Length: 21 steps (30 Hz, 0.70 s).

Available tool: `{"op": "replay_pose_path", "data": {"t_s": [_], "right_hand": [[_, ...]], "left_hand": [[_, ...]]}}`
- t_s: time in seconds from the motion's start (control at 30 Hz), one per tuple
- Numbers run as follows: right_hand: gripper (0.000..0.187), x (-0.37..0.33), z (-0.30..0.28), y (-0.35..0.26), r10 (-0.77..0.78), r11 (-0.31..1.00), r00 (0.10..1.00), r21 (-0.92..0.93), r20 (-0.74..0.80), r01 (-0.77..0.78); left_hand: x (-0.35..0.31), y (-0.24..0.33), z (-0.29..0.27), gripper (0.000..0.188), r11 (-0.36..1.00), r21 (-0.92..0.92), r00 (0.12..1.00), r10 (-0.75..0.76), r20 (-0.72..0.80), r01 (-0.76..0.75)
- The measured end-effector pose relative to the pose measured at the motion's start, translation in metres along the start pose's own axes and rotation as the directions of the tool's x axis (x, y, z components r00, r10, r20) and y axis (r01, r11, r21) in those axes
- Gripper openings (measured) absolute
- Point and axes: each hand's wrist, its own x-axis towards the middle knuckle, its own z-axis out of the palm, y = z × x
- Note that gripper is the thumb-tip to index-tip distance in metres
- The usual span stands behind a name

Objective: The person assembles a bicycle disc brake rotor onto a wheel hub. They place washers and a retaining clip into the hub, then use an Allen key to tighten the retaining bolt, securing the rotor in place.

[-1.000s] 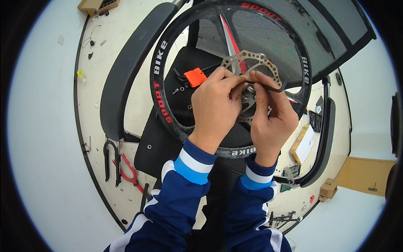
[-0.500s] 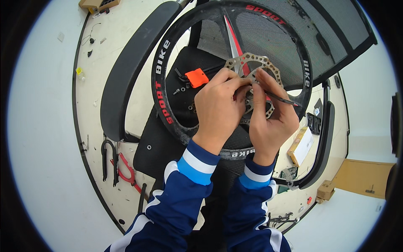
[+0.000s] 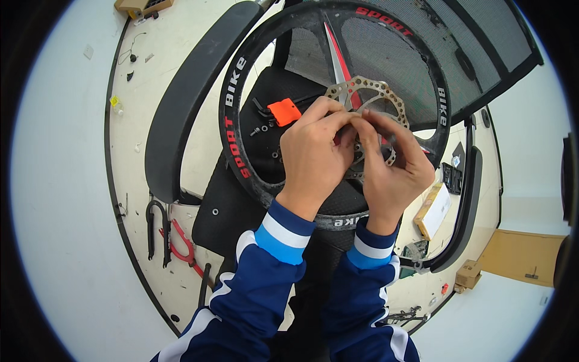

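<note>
A black bicycle wheel [image 3: 230, 114] with broad spokes lies across a black chair seat. At its hub sits a drilled metal brake disc [image 3: 395, 104], partly hidden by my hands. My left hand [image 3: 316, 148] is closed over the disc's left side, fingertips pinched near the hub. Against those fingertips my right hand [image 3: 392, 166] is pinched too. What either hand holds is hidden; a blurred dark shape shows among the right fingers. An orange holder of hex keys [image 3: 283, 112] rests inside the rim, beside a bolt [image 3: 255, 131] and small washers [image 3: 264, 128].
A lone nut [image 3: 215, 212] lies on the seat [image 3: 208, 226] outside the rim. Chair armrests [image 3: 193, 90] flank the wheel, with a mesh backrest [image 3: 482, 54] beyond. On the floor are a black fork [image 3: 158, 232], a red fork [image 3: 184, 244] and a flat box [image 3: 432, 211].
My right fingers have shifted and closed nearer my left fingertips. The dark rod that stuck out rightward from them no longer shows there. My left hand has hardly moved.
</note>
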Motion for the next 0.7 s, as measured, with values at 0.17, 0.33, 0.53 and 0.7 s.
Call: {"op": "replay_pose_path", "data": {"t_s": [0.17, 0.33, 0.53, 0.7], "right_hand": [[0.023, 0.000, -0.007, -0.002, 0.038, 0.999, 0.990, -0.009, 0.136, -0.037], [0.017, 0.001, -0.005, 0.007, -0.010, 1.000, 1.000, -0.001, 0.009, 0.010], [0.024, -0.001, 0.001, 0.009, 0.033, 0.997, 0.998, 0.075, -0.056, -0.029], [0.031, 0.006, -0.006, 0.002, 0.048, 0.974, 0.995, 0.215, 0.083, -0.065]], "left_hand": [[0.003, 0.004, -0.005, 0.018, 0.996, 0.083, 0.999, 0.026, 0.045, -0.030], [0.006, 0.008, -0.008, 0.020, 0.997, 0.077, 0.995, 0.014, 0.102, -0.022], [0.002, 0.007, -0.002, 0.023, 0.999, -0.046, 1.000, -0.001, 0.022, 0.002], [0.002, 0.006, 0.006, 0.024, 0.995, -0.002, 0.995, 0.095, -0.026, -0.095]]}}
